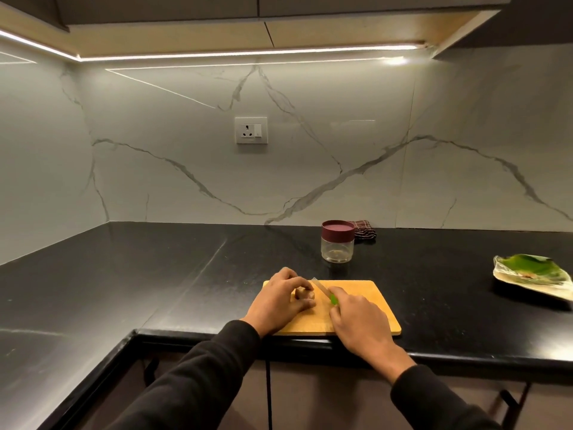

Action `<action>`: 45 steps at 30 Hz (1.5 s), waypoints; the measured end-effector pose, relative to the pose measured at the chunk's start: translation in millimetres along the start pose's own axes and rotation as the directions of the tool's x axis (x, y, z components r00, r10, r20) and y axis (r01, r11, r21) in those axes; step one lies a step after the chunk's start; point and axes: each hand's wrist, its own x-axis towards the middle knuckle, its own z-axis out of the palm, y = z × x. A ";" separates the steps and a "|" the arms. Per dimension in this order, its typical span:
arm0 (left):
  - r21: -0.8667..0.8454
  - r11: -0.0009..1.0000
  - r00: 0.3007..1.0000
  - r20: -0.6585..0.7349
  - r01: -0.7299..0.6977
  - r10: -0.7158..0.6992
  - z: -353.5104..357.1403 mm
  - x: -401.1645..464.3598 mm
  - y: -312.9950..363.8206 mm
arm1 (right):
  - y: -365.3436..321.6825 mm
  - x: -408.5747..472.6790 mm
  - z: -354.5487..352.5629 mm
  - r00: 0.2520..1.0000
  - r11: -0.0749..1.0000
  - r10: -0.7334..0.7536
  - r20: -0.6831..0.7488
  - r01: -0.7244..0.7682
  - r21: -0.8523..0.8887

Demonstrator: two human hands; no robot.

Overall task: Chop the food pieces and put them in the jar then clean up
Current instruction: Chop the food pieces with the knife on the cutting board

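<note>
Left hand (280, 301): fingers curled over a brown food piece (305, 294), thumb and fingertips pinching it against the board, near the board's left end
Right hand (356, 318): fingers wrapped round the green handle of a knife (324, 291), forefinger laid along the top; pale blade angled up-left, its tip just beside the food piece
Wooden cutting board (372, 308): flat on the near edge of the black countertop (155, 274), both hands above it
Jar (337, 245): clear, maroon lid on, upright just beyond the board's far edge, apart from it
Checked cloth (366, 232): bunched behind the jar to its right, against the marble wall
Leaf-shaped plate (533, 277): green and pale, far right on the countertop, well apart from the board
Wall socket (251, 130): white, on the marble backsplash
Sleeves: dark, covering both forearms
</note>
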 end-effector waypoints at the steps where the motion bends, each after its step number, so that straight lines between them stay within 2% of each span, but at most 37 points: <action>1: -0.032 0.999 1.000 0.011 0.010 -0.009 -0.3 0.3 0.2 | 0.0 -0.8 0.2 1.000 1.000 -0.001 -0.004 0.001 0.009; 4: -0.150 0.989 1.000 0.025 0.017 -0.014 -1.1 0.0 -1.5 | -1.0 -2.7 0.0 1.000 1.000 -0.004 -0.011 0.004 0.016; 8: -0.256 0.962 0.989 0.137 0.094 -0.060 -2.3 0.6 -4.6 | -1.3 -2.2 0.5 1.000 1.000 -0.006 -0.004 0.006 0.016; 11: -0.240 0.968 0.996 0.070 0.067 -0.052 -2.3 2.9 -5.1 | -1.1 -2.2 0.5 1.000 1.000 -0.006 -0.011 0.006 0.011; 13: -0.288 0.956 0.998 0.025 0.061 -0.056 -2.2 2.0 -6.0 | -1.9 -2.4 0.2 1.000 1.000 0.000 -0.012 0.001 0.015; 17: -0.343 0.935 0.995 0.045 0.095 -0.085 -3.0 1.0 -6.6 | -2.9 -3.0 -1.0 1.000 1.000 0.011 -0.007 -0.011 0.019; 28: -0.228 0.972 0.999 0.011 0.050 -0.048 -1.5 -0.2 -3.4 | -5.9 -7.4 -9.4 0.999 1.000 0.001 0.032 -0.001 0.022; 35: 0.012 0.999 0.997 -0.065 -0.046 0.047 -1.0 -2.5 1.9 | -10.8 -10.7 -17.3 0.989 0.994 0.041 0.145 -0.026 -0.105; 45: 0.171 0.978 0.993 0.048 -0.116 0.110 -6.1 7.3 4.2 | -18.4 -13.3 -20.5 0.965 0.986 0.059 0.255 -0.016 -0.169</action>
